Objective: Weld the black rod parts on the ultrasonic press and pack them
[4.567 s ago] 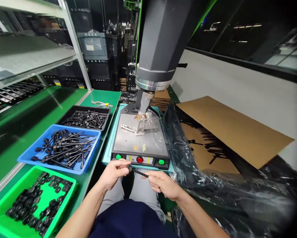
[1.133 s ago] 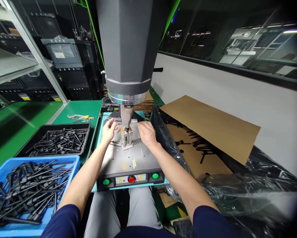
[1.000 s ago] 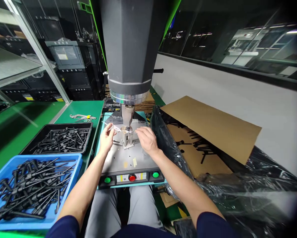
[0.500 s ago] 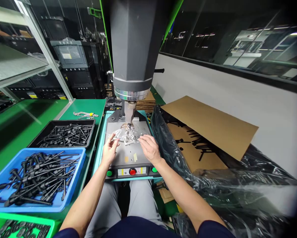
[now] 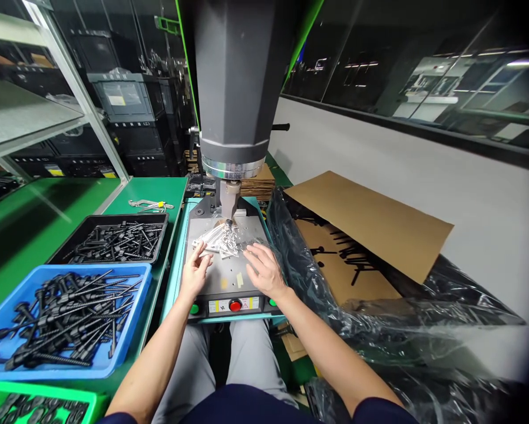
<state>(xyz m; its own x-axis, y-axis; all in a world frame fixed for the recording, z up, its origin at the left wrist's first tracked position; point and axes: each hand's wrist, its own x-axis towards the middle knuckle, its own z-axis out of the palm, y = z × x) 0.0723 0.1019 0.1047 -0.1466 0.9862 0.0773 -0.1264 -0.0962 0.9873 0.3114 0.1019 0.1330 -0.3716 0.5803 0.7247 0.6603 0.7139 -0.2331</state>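
Observation:
A clear, glittering plastic piece [image 5: 220,237] lies on the grey metal plate [image 5: 214,281] of a bench press machine. The machine's metal tool head [image 5: 230,203] stands right above it, over a small dark part [image 5: 228,223]. My left hand [image 5: 194,274] is at the piece's left front edge, thumb and forefinger apart. On the other side, my right hand [image 5: 264,271] has its fingers stretched out beside the piece's right edge. I see nothing held in either hand; whether the fingertips touch the clear plastic is hard to tell.
A red button [image 5: 235,305] sits between green buttons on the machine's front. To the left are a black tray [image 5: 52,254], a blue tray [image 5: 125,347] of long black ribbed parts and a green bin [image 5: 99,406]. A cardboard sheet [image 5: 370,218] and black plastic film are at right.
My right hand's fingers have spread apart and drawn slightly back from the clear plastic piece. My left hand has dropped slightly. White glints on the plastic look brighter and wider now.

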